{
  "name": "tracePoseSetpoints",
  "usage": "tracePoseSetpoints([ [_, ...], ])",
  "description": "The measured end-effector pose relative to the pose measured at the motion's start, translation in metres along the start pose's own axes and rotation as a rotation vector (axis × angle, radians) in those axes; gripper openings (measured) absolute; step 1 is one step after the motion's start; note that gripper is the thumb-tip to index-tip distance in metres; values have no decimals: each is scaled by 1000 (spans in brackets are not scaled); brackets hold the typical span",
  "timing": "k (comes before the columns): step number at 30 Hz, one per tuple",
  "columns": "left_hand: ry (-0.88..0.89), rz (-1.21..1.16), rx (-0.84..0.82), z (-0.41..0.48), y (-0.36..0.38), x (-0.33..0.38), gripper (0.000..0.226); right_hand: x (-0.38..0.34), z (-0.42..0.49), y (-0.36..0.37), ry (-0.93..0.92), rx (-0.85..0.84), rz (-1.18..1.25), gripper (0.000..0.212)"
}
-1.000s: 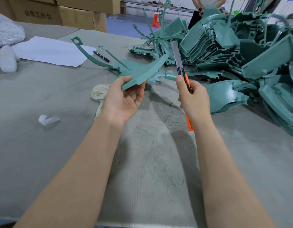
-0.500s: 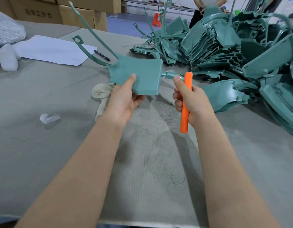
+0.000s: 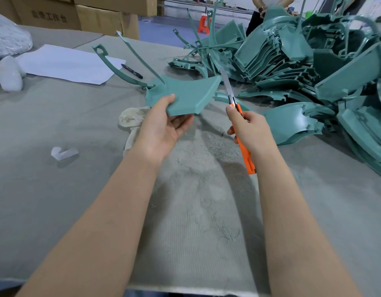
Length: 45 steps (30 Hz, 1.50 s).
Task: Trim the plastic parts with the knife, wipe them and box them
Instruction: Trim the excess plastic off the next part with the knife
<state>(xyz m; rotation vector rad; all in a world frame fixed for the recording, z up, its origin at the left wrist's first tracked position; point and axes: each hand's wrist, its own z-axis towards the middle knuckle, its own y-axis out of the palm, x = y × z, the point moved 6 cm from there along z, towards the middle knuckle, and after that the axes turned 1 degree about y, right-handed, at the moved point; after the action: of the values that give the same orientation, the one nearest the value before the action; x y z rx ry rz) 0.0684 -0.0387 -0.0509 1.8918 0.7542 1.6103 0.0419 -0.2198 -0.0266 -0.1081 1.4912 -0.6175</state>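
Left hand (image 3: 161,129) has the green part (image 3: 185,97) up off the surface (image 3: 56,116): thumb on top, fingers underneath, the grip pinching its near edge. The flat panel tilts toward the camera, and its two thin arms sweep away up and to the left. Right hand (image 3: 247,129) is wrapped tight round the orange knife (image 3: 246,155), forefinger up along the handle. The blade (image 3: 227,85) is out, pointing up and away, right beside the panel's right edge; whether steel meets plastic there, I cannot tell. Behind the knife, a big pile (image 3: 303,61) of the same green parts fills the right side of the surface. A crumpled rag (image 3: 131,118) lies under the left wrist. Further left, paper (image 3: 67,63) lies with a pen (image 3: 131,71) at its corner.
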Motion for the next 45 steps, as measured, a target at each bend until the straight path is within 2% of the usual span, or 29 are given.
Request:
tracePoseSetpoints([
  [3,-28,-65,-10,1,-2,1,14,1,2,-2,-28,22,-40,50],
  [7,-32,-50,11,4,-4,1,14,6,4,-1,-37,-2,-113,28],
  [11,-9,-73,46,3,-3,1,10,7,5,0,-50,9,-154,25],
  [13,26,-70,69,3,-4,3,6,10,5,-1,-12,10,-75,25],
  [16,80,-7,79,3,-4,5,4,12,6,-8,67,53,147,27],
  [17,94,13,83,3,-4,5,4,13,8,-14,94,100,309,28],
  [20,119,47,94,3,-5,6,5,15,12,-33,161,232,1018,17],
  [21,121,52,99,2,-5,6,4,17,14,-37,170,251,1126,12],
  [23,120,62,110,2,-6,5,4,19,15,-38,183,225,1161,11],
  [27,109,70,118,2,-5,5,3,6,14,-45,-48,103,1458,36],
  [28,110,69,119,2,-4,5,3,5,14,-45,-47,111,1431,32],
  [31,107,72,121,2,-4,5,3,11,11,-36,75,187,1106,17],
  [34,100,74,116,3,-4,4,3,8,10,-20,60,111,888,28],
  [36,95,72,112,4,-5,3,3,16,8,-10,161,79,689,35],
  [37,94,74,106,4,-5,3,3,21,7,-5,205,54,641,32],
  [41,99,76,99,4,-5,4,3,18,8,3,169,-34,604,8],
  [45,116,116,73,2,-2,4,4,8,4,11,170,-79,633,5],
])
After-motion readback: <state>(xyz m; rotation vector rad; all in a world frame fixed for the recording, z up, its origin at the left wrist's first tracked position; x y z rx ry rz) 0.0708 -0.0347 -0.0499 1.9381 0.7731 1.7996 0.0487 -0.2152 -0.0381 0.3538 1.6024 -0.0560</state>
